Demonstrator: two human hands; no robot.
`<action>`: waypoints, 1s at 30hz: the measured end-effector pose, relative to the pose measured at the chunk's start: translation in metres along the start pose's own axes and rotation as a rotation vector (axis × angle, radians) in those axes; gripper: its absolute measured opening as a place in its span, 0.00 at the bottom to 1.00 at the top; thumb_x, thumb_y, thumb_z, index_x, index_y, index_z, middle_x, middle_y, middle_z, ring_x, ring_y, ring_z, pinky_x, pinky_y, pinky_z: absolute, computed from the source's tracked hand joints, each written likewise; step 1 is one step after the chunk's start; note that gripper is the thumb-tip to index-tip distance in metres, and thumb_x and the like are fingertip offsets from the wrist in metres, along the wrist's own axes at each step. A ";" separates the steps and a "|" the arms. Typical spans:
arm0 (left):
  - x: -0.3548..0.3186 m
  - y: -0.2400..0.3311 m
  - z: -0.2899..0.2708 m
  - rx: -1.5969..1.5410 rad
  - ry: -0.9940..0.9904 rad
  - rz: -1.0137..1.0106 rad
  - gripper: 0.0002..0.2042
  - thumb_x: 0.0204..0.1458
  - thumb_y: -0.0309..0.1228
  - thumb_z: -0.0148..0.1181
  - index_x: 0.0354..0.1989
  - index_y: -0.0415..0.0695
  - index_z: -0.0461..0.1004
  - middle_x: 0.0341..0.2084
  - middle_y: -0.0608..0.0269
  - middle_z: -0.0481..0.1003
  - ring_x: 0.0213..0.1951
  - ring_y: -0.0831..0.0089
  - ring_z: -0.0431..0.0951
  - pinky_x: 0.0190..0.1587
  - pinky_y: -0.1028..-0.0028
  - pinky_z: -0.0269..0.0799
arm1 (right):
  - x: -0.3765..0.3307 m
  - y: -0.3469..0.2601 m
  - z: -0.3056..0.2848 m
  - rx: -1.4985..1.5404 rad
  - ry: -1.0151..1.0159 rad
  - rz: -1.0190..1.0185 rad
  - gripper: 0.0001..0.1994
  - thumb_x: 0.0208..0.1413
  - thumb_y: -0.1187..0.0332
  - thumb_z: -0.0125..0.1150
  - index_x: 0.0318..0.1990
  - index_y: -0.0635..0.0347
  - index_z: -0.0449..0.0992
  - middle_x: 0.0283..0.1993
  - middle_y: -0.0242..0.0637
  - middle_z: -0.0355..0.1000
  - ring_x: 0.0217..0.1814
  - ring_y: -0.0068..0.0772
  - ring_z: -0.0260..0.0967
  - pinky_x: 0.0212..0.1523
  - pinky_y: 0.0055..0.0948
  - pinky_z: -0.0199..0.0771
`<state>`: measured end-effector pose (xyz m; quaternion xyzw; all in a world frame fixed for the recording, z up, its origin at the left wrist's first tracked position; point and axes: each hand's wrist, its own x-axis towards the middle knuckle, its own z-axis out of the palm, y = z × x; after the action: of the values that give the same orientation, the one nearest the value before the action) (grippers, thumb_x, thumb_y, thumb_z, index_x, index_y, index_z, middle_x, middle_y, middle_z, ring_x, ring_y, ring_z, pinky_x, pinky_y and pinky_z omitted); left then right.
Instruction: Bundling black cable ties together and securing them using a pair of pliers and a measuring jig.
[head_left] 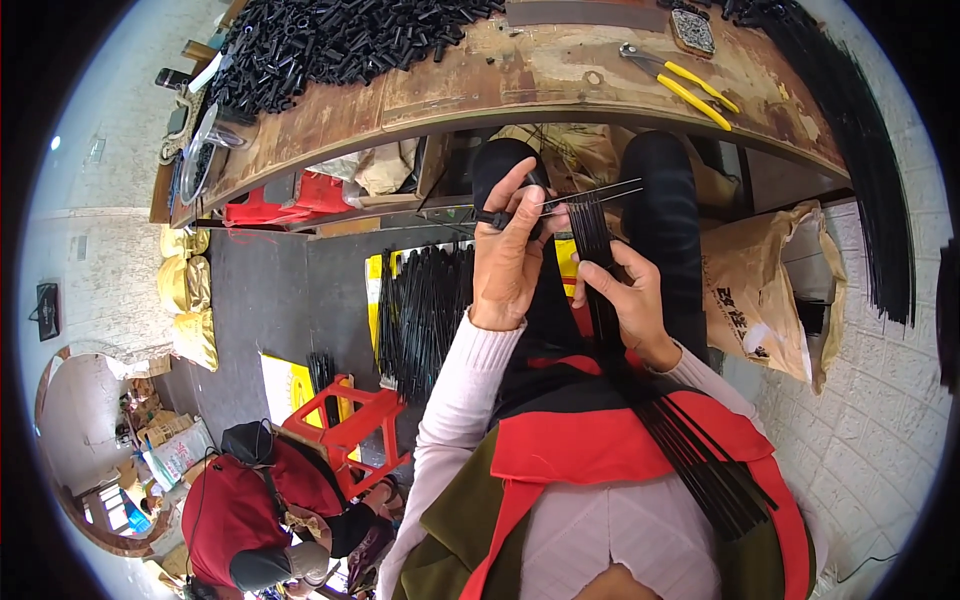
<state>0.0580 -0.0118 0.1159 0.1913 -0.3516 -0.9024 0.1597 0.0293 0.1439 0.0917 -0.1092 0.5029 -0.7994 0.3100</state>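
Observation:
My right hand [632, 300] is closed round a bundle of thin black rods [593, 232]. The bundle runs down over my lap, and its other ends [705, 465] fan out across my red-edged apron [570, 450]. Two or so separate thin rods [615, 188] cross the bundle's upper end and lead to my left hand [508, 255], whose thumb and fingers pinch them. Its index finger points upward. Beside that hand's fingers sits a small black piece [492, 217]; whether it is worn or held is unclear.
Ahead, the wooden bench [470, 90] carries a heap of black tubes [330, 50], yellow-handled pliers [690, 90] and hanging black rods [860, 150]. More rods [425, 310] lie on the floor at left, near a red stool [365, 425] and another person [270, 510]. A paper sack [750, 290] stands right.

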 end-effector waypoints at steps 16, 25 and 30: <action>0.000 0.001 0.004 0.000 0.078 -0.037 0.11 0.56 0.30 0.64 0.43 0.37 0.76 0.40 0.60 0.77 0.39 0.69 0.80 0.44 0.74 0.79 | 0.000 -0.001 0.000 0.005 -0.007 0.013 0.10 0.59 0.72 0.63 0.43 0.71 0.75 0.30 0.34 0.72 0.27 0.22 0.70 0.30 0.21 0.72; -0.003 0.001 0.011 0.060 0.039 -0.026 0.14 0.58 0.33 0.63 0.47 0.36 0.76 0.39 0.61 0.77 0.38 0.74 0.79 0.41 0.76 0.76 | 0.000 -0.002 -0.001 0.003 -0.009 0.013 0.10 0.59 0.72 0.63 0.43 0.70 0.75 0.30 0.34 0.73 0.28 0.21 0.70 0.30 0.21 0.72; -0.004 0.000 0.010 0.077 0.029 -0.049 0.14 0.58 0.33 0.62 0.47 0.36 0.76 0.35 0.63 0.78 0.35 0.76 0.78 0.39 0.77 0.75 | 0.001 -0.002 -0.001 -0.005 -0.006 0.011 0.10 0.59 0.72 0.63 0.43 0.70 0.75 0.30 0.34 0.73 0.28 0.21 0.70 0.30 0.20 0.71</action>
<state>0.0575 -0.0045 0.1238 0.2189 -0.3787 -0.8890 0.1353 0.0275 0.1450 0.0930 -0.1095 0.5046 -0.7961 0.3157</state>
